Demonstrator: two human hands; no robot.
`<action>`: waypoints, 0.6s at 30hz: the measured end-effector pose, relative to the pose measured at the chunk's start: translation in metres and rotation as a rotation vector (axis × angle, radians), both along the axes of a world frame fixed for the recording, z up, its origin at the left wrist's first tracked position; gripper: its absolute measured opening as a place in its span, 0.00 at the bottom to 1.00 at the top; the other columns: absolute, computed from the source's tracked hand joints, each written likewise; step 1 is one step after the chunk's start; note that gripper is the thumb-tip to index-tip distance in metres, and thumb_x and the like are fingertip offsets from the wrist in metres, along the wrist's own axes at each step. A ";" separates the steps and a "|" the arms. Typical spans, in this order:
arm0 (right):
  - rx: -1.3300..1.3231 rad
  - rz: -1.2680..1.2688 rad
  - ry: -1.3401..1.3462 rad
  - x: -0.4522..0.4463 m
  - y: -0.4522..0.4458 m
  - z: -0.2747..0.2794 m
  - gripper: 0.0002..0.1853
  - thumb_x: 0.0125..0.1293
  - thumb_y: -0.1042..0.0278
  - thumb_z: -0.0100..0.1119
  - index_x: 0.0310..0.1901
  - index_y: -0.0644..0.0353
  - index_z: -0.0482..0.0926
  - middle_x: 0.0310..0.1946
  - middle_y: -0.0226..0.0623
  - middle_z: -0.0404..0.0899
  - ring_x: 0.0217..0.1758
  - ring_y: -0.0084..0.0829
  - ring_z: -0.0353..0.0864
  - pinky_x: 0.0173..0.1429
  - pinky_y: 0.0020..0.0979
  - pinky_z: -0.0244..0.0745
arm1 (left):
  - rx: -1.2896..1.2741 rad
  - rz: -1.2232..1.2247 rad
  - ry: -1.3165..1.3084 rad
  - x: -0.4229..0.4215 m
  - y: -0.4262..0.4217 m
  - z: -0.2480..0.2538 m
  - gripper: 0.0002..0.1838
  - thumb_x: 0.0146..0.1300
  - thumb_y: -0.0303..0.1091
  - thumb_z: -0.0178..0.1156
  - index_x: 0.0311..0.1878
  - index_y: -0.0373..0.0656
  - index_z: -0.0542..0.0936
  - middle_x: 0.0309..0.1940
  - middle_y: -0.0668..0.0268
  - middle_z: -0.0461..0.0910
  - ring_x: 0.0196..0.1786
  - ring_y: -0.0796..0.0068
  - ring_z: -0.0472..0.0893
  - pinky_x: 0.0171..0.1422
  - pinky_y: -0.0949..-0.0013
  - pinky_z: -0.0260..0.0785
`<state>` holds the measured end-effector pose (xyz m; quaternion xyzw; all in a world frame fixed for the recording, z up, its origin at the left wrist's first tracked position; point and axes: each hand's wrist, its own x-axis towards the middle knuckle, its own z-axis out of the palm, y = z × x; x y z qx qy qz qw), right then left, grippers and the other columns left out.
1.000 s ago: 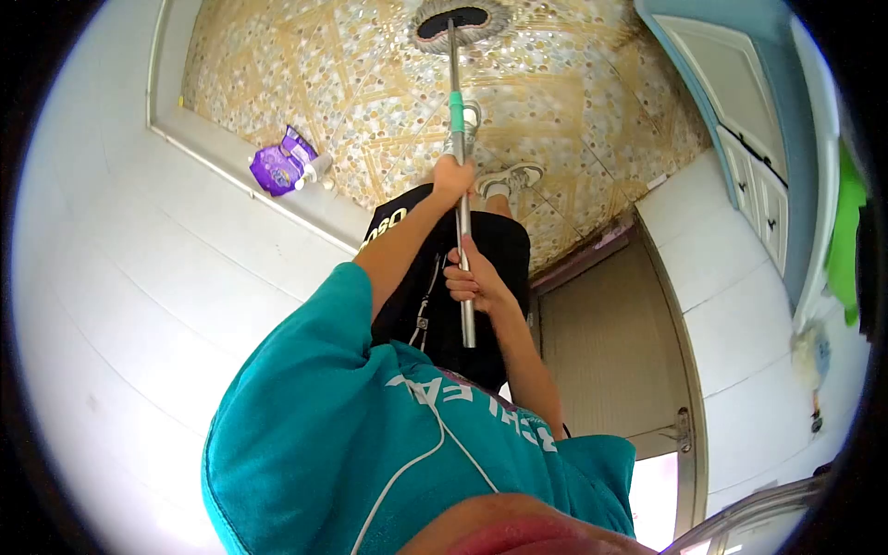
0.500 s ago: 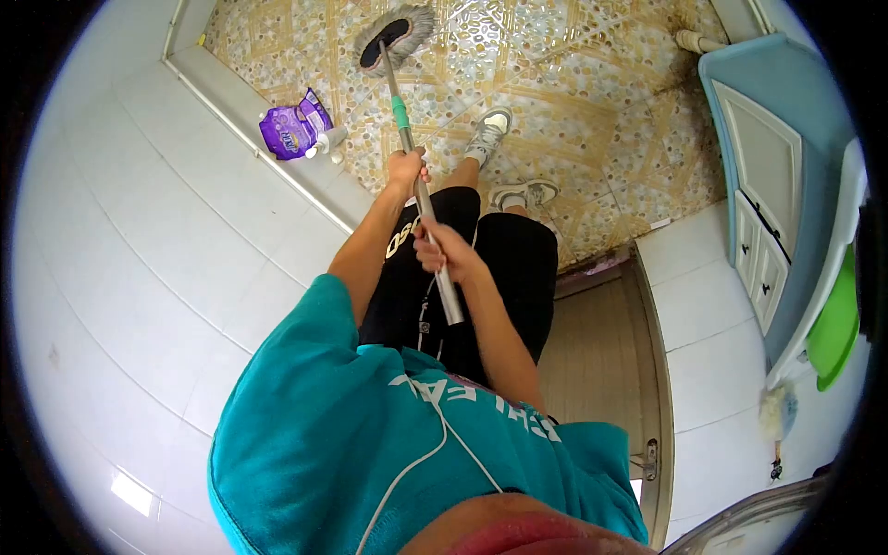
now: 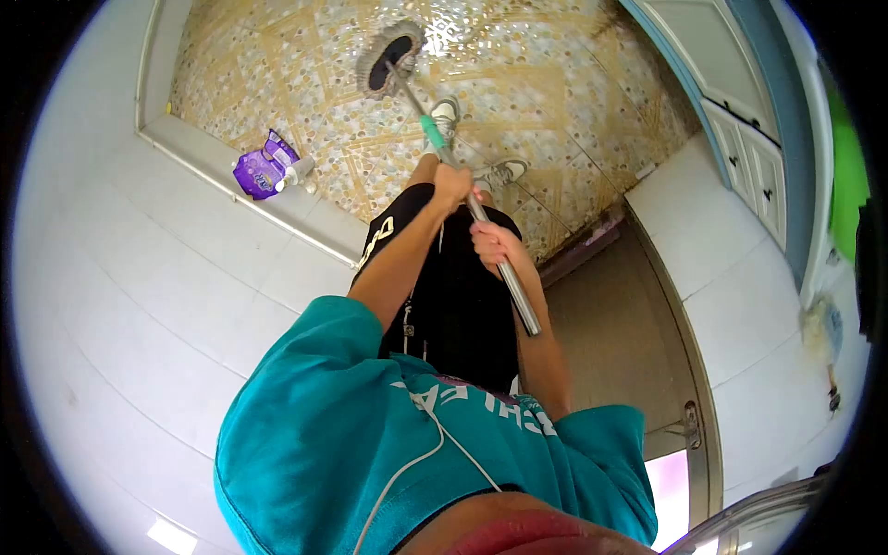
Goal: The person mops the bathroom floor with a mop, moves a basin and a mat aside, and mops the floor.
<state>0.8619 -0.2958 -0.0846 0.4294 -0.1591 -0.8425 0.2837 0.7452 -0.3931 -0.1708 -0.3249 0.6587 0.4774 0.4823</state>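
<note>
Silver mop pole point(image 3: 520, 298) clamped in both hands. Left hand point(image 3: 452, 188) wrapped round upper part, near green collar point(image 3: 432, 132); right hand point(image 3: 498, 242) closed round it lower down, nearer the body. Short stretch of metal between, bare end poking out past right hand. Both above black shorts point(image 3: 453, 296). Teal shirt point(image 3: 314, 425) and white cord point(image 3: 405, 467) closer in. Past the collar, slanting up and left: mop head point(image 3: 390, 60), shaggy grey fringe, dark middle, on pebble-patterned floor point(image 3: 564, 111). Bright glare just right of it. Pale sneakers point(image 3: 504, 173) right of pole. Left, near wall edge: purple packet point(image 3: 265, 169), white bottle point(image 3: 298, 172) beside it. Far right, blue-and-white cabinet point(image 3: 754, 166); below, brown door point(image 3: 620, 324) beside white tiles.
</note>
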 end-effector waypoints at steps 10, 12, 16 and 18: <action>-0.252 -0.840 -0.019 0.171 0.001 0.049 0.22 0.75 0.54 0.31 0.41 0.68 0.68 0.16 0.30 0.60 0.10 0.21 0.57 0.13 0.26 0.56 | 0.068 -0.683 -0.048 0.151 0.096 0.036 0.12 0.55 0.25 0.55 0.25 0.23 0.70 0.17 0.49 0.76 0.18 0.58 0.80 0.19 0.60 0.72; -0.211 -0.742 -0.110 0.158 0.014 0.045 0.23 0.74 0.50 0.32 0.39 0.62 0.71 0.12 0.30 0.58 0.08 0.21 0.54 0.08 0.26 0.48 | 0.073 -0.719 0.088 0.153 0.098 0.011 0.12 0.54 0.27 0.55 0.24 0.24 0.70 0.16 0.50 0.77 0.18 0.58 0.80 0.20 0.59 0.72; 0.001 -0.564 -0.002 0.091 0.016 -0.007 0.22 0.72 0.48 0.37 0.31 0.57 0.70 0.09 0.23 0.53 0.07 0.17 0.49 0.07 0.25 0.44 | -0.101 -0.652 0.236 0.084 0.121 -0.005 0.11 0.52 0.30 0.56 0.23 0.29 0.74 0.13 0.53 0.76 0.19 0.59 0.81 0.25 0.60 0.74; -0.082 -0.604 0.080 0.049 0.024 -0.036 0.19 0.72 0.49 0.40 0.28 0.53 0.69 0.09 0.20 0.53 0.07 0.16 0.50 0.07 0.23 0.45 | -0.067 -0.837 0.339 0.025 0.141 0.002 0.15 0.52 0.34 0.55 0.17 0.32 0.75 0.11 0.55 0.76 0.18 0.66 0.81 0.25 0.63 0.73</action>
